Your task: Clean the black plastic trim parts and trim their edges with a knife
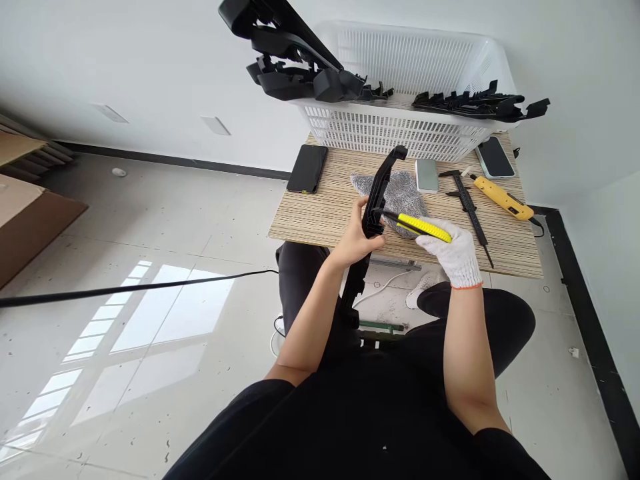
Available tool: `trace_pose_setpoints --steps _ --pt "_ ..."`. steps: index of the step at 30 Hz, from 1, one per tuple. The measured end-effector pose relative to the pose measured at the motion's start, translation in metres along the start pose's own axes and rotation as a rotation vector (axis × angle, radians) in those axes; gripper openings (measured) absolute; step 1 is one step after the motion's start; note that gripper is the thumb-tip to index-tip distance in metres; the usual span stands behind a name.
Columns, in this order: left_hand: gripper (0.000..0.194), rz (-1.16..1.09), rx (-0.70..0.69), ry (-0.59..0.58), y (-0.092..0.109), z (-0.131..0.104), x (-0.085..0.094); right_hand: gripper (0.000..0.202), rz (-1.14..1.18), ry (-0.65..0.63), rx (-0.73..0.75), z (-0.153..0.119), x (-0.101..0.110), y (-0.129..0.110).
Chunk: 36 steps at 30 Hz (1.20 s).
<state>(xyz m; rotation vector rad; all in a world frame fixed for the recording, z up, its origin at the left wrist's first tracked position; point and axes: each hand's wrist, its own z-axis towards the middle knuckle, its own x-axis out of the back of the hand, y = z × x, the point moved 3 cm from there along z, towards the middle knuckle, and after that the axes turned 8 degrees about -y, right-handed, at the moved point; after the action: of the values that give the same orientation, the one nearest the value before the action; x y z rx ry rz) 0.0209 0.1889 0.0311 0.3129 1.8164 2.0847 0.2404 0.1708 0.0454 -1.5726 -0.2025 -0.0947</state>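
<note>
My bare left hand [354, 239] is closed around a long black plastic part [381, 188], which stands tilted over the front edge of the table and reaches down between my legs. My right hand [454, 250], in a white knit glove, grips what look like pliers [425, 227] with ribbed yellow handles. Their dark tip meets or lies just in front of the black part, close above my left hand; whether it bites on the plastic I cannot tell. Behind them a crumpled grey speckled cloth [404, 193] lies on the table [345, 217].
A white plastic basket [385, 130] at the back holds several black parts [305, 70] that stick out over its rim. A black phone [307, 169] lies left; a pale green box [427, 176], a caliper [469, 208], a yellow corded tool [503, 198] and another phone [495, 158] lie right.
</note>
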Motion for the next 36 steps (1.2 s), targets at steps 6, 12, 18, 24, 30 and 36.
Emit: trace_pose_setpoints --steps 6,12,18,24,30,36 --pt "0.072 0.061 0.006 -0.002 0.0 -0.0006 0.0008 0.049 -0.021 -0.005 0.0 0.0006 0.0019 0.0013" --pt "0.074 0.049 -0.002 0.006 -0.0007 -0.0003 0.0011 0.048 -0.028 0.042 0.009 0.0002 0.0023 -0.0002" --pt "0.071 0.057 0.0 0.016 0.0002 -0.0005 0.0006 0.049 -0.038 0.015 0.001 -0.0005 0.0013 -0.0009" --pt "0.071 0.054 0.007 0.019 0.0004 -0.0005 0.0004 0.047 -0.028 -0.033 -0.013 -0.0012 -0.0003 -0.0024" --pt "0.069 0.042 -0.006 0.018 0.0018 -0.0003 0.0005 0.052 0.066 -0.026 -0.047 -0.0016 -0.0013 -0.0006" --pt "0.069 0.029 0.006 0.02 0.0032 -0.0007 -0.0002 0.047 0.001 0.024 -0.009 -0.001 -0.0004 -0.0034"
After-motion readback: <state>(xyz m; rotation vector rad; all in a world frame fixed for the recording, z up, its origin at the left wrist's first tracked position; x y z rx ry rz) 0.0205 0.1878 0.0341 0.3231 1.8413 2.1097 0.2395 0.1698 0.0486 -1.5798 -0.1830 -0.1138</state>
